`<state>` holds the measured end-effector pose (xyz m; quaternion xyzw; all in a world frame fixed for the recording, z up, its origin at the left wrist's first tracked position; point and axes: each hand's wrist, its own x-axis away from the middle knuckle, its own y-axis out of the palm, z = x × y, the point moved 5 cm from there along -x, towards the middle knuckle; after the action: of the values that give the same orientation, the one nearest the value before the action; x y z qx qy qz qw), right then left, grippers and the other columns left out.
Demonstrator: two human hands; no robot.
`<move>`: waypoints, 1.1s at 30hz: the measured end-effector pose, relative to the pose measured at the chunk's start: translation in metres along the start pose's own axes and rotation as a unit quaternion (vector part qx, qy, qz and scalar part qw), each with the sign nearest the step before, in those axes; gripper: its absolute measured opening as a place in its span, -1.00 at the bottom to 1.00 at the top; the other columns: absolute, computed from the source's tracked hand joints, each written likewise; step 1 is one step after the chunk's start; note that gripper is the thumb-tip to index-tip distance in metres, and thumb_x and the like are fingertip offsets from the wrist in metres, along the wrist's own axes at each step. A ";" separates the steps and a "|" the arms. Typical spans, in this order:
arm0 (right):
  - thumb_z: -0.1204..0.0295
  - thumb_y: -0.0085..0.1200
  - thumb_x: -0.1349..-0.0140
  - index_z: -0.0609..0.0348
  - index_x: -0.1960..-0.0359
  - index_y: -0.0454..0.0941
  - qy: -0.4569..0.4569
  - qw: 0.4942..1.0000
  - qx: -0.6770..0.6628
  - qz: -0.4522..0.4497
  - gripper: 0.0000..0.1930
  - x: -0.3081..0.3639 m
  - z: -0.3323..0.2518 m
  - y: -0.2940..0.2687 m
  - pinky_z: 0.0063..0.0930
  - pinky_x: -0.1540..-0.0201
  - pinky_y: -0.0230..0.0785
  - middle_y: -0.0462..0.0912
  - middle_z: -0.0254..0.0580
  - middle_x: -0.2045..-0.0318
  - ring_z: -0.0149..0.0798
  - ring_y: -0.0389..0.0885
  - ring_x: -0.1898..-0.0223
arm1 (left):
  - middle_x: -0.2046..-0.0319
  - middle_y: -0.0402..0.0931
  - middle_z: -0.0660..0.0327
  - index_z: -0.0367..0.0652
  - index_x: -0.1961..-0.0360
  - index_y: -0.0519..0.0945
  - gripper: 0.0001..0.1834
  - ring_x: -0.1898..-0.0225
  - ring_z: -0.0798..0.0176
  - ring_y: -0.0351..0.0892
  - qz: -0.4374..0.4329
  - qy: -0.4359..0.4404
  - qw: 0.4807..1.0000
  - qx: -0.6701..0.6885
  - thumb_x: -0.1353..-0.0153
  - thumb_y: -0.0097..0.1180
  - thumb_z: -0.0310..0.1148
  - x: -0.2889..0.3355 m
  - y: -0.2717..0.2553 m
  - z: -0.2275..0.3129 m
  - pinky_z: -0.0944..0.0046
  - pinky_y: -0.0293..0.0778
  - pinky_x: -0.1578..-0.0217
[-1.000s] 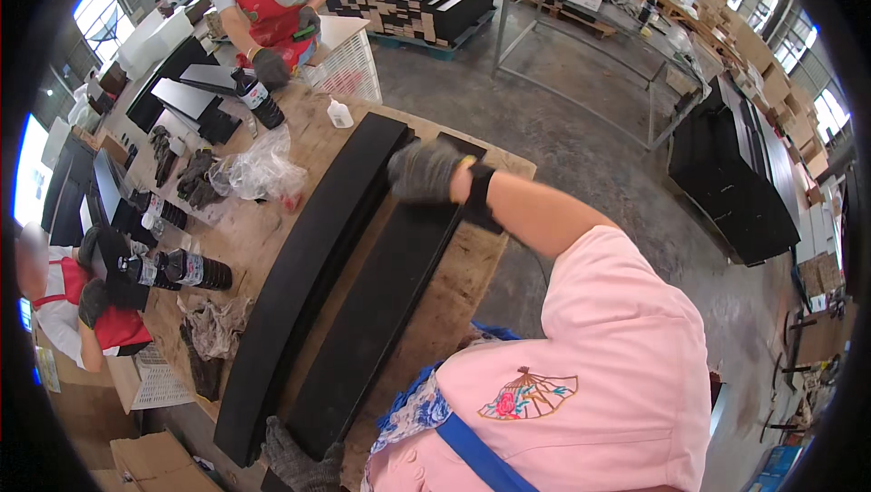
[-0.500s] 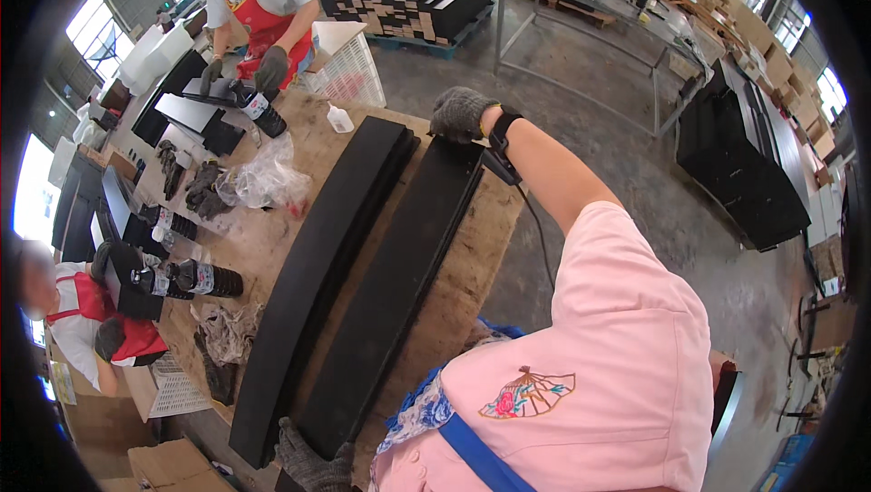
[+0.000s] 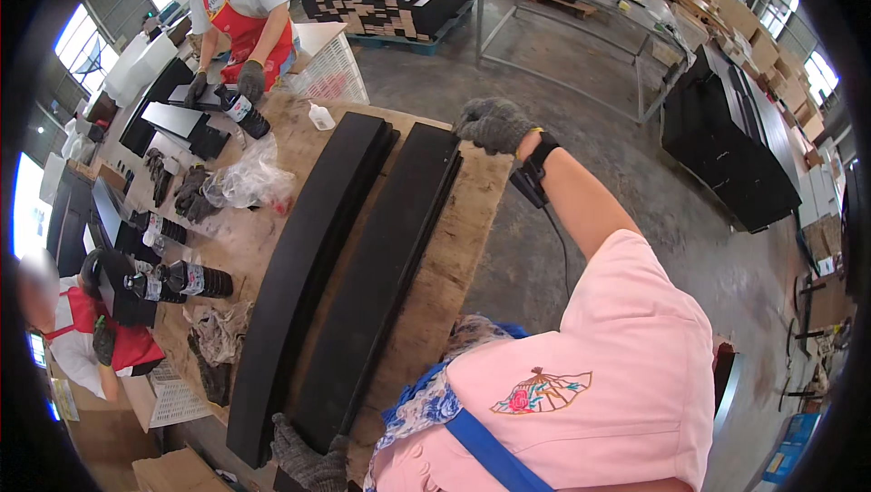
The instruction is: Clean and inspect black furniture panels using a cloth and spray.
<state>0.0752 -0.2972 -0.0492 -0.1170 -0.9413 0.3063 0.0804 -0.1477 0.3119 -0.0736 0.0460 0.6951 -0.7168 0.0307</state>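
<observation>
The lower edge cuts off your gloved left hand (image 3: 311, 460), and its underside is hidden; you can't tell whether it grips. Your right hand (image 3: 494, 126) is curled, its fingertips hard to make out, so its hold can't be told. Your hands are well apart; the black board (image 3: 376, 279) stretches between them, beside a curved board (image 3: 295, 283).

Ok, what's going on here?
The person's gloved left hand is at the near end of a long black board, the right hand at its far end; whether either grips is unclear. A second black board lies alongside on the wooden table. Two co-workers in red aprons are nearby.
</observation>
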 end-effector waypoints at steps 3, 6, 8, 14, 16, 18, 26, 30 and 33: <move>0.28 0.21 -0.16 0.18 0.27 0.67 -0.016 1.000 -0.003 -0.010 -0.77 -0.005 -0.005 0.031 -0.27 0.45 0.51 0.68 -0.11 0.51 -0.17 0.68 0.51 | -0.40 0.28 -0.03 -0.13 -0.51 0.16 0.25 -0.36 -0.24 0.26 0.025 0.013 0.999 0.025 0.28 0.45 -0.02 0.005 0.001 -0.008 -0.16 0.05 -0.43; 0.28 0.22 -0.18 0.15 0.20 0.65 -0.189 0.980 0.032 0.048 -0.75 0.008 0.009 0.065 -0.24 0.25 0.54 0.71 -0.08 0.37 -0.07 0.70 0.31 | -0.39 0.29 -0.06 -0.13 -0.50 0.18 0.23 -0.34 -0.27 0.27 0.050 0.036 0.998 0.018 0.25 0.44 0.01 0.007 -0.001 -0.007 -0.16 0.09 -0.40; 0.28 0.21 -0.20 0.11 0.16 0.65 -0.312 0.949 -0.037 0.024 -0.76 0.050 -0.011 0.109 -0.23 0.19 0.53 0.71 -0.07 0.32 -0.05 0.69 0.26 | -0.37 0.30 -0.09 -0.14 -0.50 0.19 0.21 -0.32 -0.27 0.29 0.038 0.011 0.999 0.020 0.23 0.43 0.02 0.008 -0.002 -0.009 -0.16 0.14 -0.38; 0.29 0.18 -0.21 0.10 0.29 0.61 -0.319 0.946 0.002 -0.063 -0.83 0.131 -0.065 0.148 -0.29 0.14 0.52 0.69 -0.11 0.34 -0.13 0.69 0.21 | -0.40 0.28 0.02 -0.18 -0.47 0.20 0.32 -0.38 -0.18 0.26 0.024 0.017 0.998 0.047 0.44 0.49 -0.01 -0.001 0.007 -0.015 -0.16 0.05 -0.45; 0.29 0.18 -0.20 0.12 0.31 0.62 -0.291 0.950 0.106 0.029 -0.82 0.096 -0.051 0.117 -0.29 0.16 0.53 0.68 -0.10 0.37 -0.11 0.69 0.24 | -0.34 0.34 -0.07 -0.18 -0.47 0.22 0.24 -0.31 -0.24 0.30 0.041 0.029 0.998 0.035 0.30 0.44 0.05 0.001 -0.003 -0.008 -0.15 0.14 -0.38; 0.29 0.18 -0.19 0.13 0.33 0.62 -0.236 0.966 0.057 0.091 -0.82 0.052 -0.022 0.083 -0.25 0.20 0.53 0.66 -0.06 0.41 -0.03 0.69 0.29 | -0.27 0.39 -0.17 -0.19 -0.47 0.24 0.16 -0.25 -0.29 0.35 0.056 0.041 0.997 0.024 0.17 0.40 0.10 0.003 -0.008 0.000 -0.14 0.23 -0.31; 0.45 0.06 -0.31 0.09 0.08 0.61 -0.275 0.960 -0.032 0.037 -0.81 0.081 -0.021 0.125 -0.32 -0.01 0.50 0.65 -0.16 0.22 -0.21 0.63 0.11 | -0.32 0.39 -0.05 -0.15 -0.45 0.25 0.30 -0.28 -0.16 0.40 0.059 0.015 0.997 0.044 0.49 0.53 -0.14 0.002 -0.004 -0.006 -0.14 0.12 -0.42; 0.50 0.11 -0.28 0.15 0.21 0.60 -0.410 0.896 -0.169 -0.010 -0.91 0.196 -0.080 0.219 -0.38 0.12 0.52 0.63 -0.18 0.28 -0.20 0.63 0.19 | -0.26 0.42 -0.15 -0.18 -0.46 0.23 0.31 -0.24 -0.24 0.42 0.070 0.026 0.997 0.029 0.46 0.53 -0.11 0.002 -0.007 -0.006 -0.18 0.20 -0.34; 0.36 0.00 -0.40 0.05 -0.16 0.53 -0.315 0.936 -0.013 -0.157 -0.67 0.203 -0.067 0.254 -0.36 -0.28 0.34 0.58 -0.14 -0.10 -0.22 0.51 -0.19 | -0.23 0.44 -0.16 -0.17 -0.47 0.20 0.31 -0.20 -0.28 0.42 0.063 0.044 0.996 0.038 0.43 0.53 -0.08 0.002 -0.006 -0.008 -0.17 0.24 -0.29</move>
<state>-0.0610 -0.0063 -0.1307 0.1338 -0.9285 0.2989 -0.1750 -0.1502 0.3197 -0.0682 0.1223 0.6635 -0.7368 0.0439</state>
